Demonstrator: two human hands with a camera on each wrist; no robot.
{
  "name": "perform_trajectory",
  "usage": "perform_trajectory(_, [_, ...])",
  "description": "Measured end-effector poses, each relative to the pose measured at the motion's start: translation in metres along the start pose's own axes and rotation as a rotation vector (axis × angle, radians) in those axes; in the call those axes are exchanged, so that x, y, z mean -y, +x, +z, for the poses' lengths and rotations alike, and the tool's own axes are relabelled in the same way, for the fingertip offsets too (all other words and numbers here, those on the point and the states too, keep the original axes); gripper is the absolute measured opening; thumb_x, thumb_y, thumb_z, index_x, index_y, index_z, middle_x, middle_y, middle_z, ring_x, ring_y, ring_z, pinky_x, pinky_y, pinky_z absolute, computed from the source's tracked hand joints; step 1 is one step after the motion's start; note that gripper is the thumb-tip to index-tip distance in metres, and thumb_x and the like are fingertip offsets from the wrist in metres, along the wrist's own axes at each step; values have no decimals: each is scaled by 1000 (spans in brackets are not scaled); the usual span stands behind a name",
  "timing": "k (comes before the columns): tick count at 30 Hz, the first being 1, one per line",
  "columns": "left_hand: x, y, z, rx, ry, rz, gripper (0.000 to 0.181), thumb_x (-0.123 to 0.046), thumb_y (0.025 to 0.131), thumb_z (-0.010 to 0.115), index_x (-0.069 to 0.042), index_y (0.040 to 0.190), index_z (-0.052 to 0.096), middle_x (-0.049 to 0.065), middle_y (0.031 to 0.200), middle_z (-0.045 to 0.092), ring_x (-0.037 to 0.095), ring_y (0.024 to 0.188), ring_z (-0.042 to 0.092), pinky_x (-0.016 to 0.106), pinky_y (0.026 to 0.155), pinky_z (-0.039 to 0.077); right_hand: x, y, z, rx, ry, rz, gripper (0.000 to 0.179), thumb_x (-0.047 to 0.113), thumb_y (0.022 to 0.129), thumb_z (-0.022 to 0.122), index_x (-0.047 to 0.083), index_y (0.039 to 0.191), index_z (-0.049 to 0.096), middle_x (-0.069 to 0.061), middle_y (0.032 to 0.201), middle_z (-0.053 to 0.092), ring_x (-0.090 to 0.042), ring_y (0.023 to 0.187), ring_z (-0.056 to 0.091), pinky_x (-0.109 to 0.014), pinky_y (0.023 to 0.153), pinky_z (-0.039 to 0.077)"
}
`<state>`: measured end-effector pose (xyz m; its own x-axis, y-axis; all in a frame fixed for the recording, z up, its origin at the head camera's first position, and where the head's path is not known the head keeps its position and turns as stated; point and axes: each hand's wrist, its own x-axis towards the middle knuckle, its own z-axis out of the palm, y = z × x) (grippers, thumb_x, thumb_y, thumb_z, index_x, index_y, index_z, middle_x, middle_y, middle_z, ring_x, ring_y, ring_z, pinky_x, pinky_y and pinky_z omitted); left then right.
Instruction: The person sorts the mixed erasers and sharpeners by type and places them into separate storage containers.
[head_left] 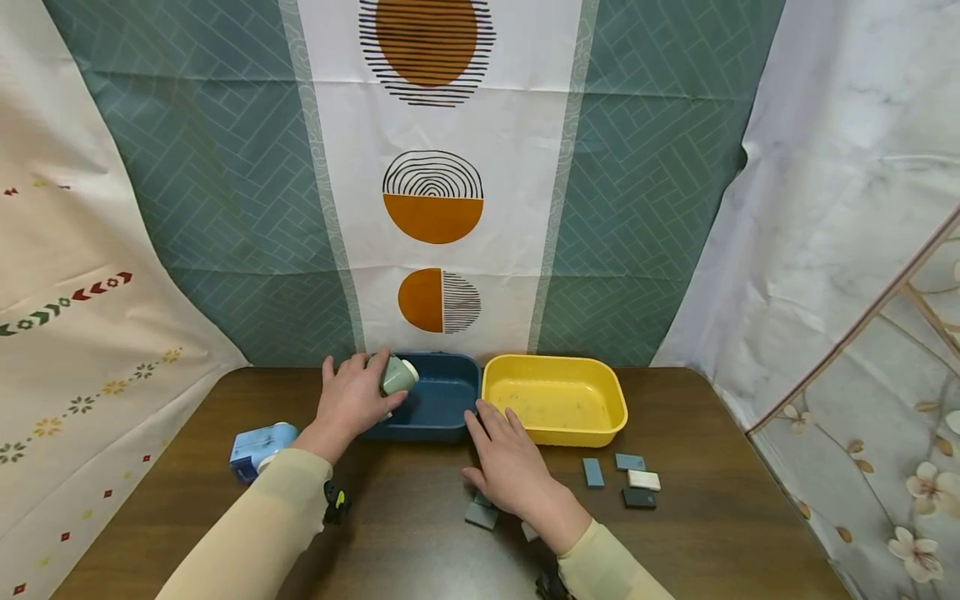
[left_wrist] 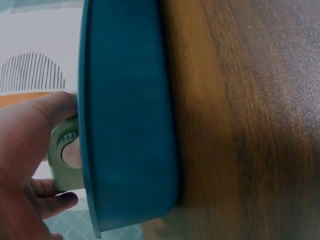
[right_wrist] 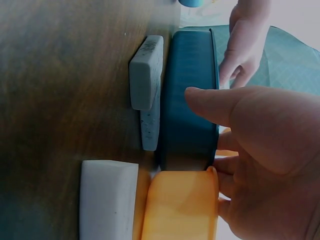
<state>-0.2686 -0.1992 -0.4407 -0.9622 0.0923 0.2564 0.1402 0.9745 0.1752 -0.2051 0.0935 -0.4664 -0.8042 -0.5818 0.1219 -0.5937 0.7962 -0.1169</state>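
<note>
My left hand [head_left: 351,402] grips a small green bottle [head_left: 397,375] with a white cap and a looped handle, tilted over the left side of the dark blue bin [head_left: 438,432]. In the left wrist view, the thumb and fingers lie around the bottle's green handle [left_wrist: 66,181], while the bin wall hides the rest of it. My right hand [head_left: 513,462] holds nothing, its fingers loosely spread by the near rims where the blue bin meets the yellow bin [head_left: 577,437]. Below that hand lie grey blocks [head_left: 481,515], partly covered by it in the head view.
A light blue bottle [head_left: 262,446] lies on its side at the table's left. Right of the right hand are two blue-grey blocks, one of them upright in view [head_left: 593,473], a white block [head_left: 643,480] and a dark block [head_left: 639,498]. A patterned curtain [head_left: 457,300] hangs behind the bins.
</note>
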Motion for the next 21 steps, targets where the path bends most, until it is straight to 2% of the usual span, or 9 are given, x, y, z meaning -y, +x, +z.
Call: perform_trajectory(21, [-2, -6, 17, 25, 2, -40, 84, -48, 96, 84, -3, 161, 54, 31, 146, 62, 52, 134, 57, 84, 122, 15, -2, -5, 3, -30, 10, -30, 83, 41, 104, 79, 2, 168, 43, -22, 175, 36, -36, 162, 36, -57, 133, 26])
